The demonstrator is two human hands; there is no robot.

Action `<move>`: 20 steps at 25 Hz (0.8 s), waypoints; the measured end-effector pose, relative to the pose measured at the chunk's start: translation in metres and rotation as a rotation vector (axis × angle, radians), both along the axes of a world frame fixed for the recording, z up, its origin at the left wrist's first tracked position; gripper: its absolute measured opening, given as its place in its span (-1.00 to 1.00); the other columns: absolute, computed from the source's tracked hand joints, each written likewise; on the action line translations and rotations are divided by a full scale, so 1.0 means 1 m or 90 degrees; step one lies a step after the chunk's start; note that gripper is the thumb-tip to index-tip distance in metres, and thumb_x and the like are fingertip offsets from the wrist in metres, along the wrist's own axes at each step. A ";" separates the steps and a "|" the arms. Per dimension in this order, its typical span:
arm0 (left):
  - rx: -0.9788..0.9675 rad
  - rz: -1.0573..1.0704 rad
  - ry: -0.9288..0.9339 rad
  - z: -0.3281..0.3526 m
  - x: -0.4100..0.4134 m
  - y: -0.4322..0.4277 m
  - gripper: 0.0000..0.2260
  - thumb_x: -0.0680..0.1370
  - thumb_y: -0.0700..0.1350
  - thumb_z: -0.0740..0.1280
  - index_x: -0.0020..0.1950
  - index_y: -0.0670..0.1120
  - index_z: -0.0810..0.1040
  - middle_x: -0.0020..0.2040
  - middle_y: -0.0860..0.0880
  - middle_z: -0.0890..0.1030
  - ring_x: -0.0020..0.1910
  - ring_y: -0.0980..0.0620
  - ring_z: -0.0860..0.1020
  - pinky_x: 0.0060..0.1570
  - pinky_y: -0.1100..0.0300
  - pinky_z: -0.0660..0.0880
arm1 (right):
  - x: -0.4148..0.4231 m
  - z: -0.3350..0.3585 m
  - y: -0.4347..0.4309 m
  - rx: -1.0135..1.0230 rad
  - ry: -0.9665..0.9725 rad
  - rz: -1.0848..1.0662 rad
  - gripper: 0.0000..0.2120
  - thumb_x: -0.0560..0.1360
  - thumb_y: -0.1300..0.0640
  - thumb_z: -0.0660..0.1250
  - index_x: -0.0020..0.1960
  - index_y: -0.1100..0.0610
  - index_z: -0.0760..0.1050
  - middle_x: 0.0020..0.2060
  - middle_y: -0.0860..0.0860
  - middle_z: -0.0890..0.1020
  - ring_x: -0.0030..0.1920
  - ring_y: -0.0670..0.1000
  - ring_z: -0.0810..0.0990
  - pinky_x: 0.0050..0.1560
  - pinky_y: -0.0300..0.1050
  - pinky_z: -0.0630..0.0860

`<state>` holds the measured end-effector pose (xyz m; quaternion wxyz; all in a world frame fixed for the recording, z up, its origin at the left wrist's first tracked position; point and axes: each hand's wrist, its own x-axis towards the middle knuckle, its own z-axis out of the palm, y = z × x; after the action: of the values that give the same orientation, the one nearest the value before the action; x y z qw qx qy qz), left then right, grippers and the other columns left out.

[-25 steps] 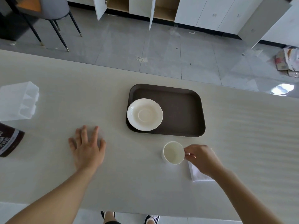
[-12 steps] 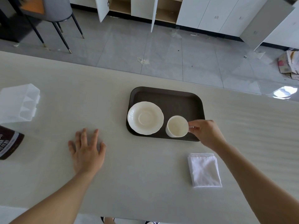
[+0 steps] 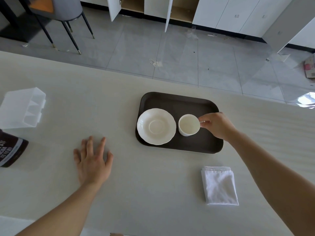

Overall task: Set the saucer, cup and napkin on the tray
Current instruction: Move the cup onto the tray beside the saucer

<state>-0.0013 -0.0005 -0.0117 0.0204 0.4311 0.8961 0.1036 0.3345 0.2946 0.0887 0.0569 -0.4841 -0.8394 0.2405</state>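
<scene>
since a moment ago the cup [image 3: 188, 125] is sitting deeper on the tray [image 3: 180, 103], beside the saucer [image 3: 156, 126]; left hand [image 3: 92, 160] is lying flat, right hand [image 3: 217, 125] is pinching its handle; fragile china; soft napkin [image 3: 219, 185] is waiting on the table

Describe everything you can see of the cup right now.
The cup is small, plain and off-white, glossy like glazed ceramic, and looks empty inside. It is upright with its mouth up, over the dark brown tray, just right of the saucer and not on it. The right hand pinches it at its right side, where a handle would be; the fingers hide that part. Whether its base is resting on the tray yet cannot be told.
</scene>
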 end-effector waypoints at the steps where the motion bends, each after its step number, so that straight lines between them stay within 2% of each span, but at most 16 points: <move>1: -0.002 0.000 -0.001 0.001 0.000 0.000 -0.43 0.48 0.15 0.10 0.48 0.03 0.38 0.51 -0.23 0.31 0.53 -0.26 0.17 0.48 -0.25 0.00 | 0.000 -0.002 0.003 -0.004 -0.001 0.000 -0.84 0.49 0.24 0.45 0.03 0.08 0.71 -0.07 0.05 0.75 -0.17 0.00 0.60 -0.12 -0.24 0.41; 9: 0.001 0.008 -0.004 0.003 0.002 0.001 -0.44 0.49 0.13 0.11 0.47 0.03 0.40 0.51 -0.22 0.31 0.53 -0.25 0.18 0.48 -0.25 0.02 | -0.006 -0.011 0.019 -0.025 -0.003 0.035 -0.81 0.52 0.27 0.39 0.06 0.07 0.69 -0.04 0.05 0.73 -0.10 0.06 0.63 -0.08 -0.17 0.45; 17: -0.009 0.011 0.002 0.000 0.001 0.001 -0.44 0.49 0.14 0.09 0.48 0.04 0.38 0.51 -0.20 0.30 0.54 -0.23 0.16 0.49 -0.24 0.01 | -0.006 -0.015 0.022 -0.052 0.008 0.023 -0.77 0.53 0.28 0.37 0.11 0.05 0.67 -0.02 0.06 0.72 -0.09 0.01 0.62 -0.08 -0.16 0.45; 20: -0.009 0.013 -0.002 0.000 0.001 0.001 -0.44 0.49 0.14 0.08 0.48 0.05 0.38 0.52 -0.20 0.30 0.54 -0.23 0.15 0.50 -0.23 -0.01 | -0.007 -0.012 0.019 -0.057 0.008 0.021 -0.72 0.53 0.31 0.36 0.19 0.06 0.63 0.05 0.05 0.70 -0.02 0.02 0.64 -0.02 -0.18 0.47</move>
<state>-0.0002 0.0008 -0.0113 0.0241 0.4219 0.9009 0.0985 0.3274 0.3140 0.0764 0.0363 -0.4704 -0.8354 0.2819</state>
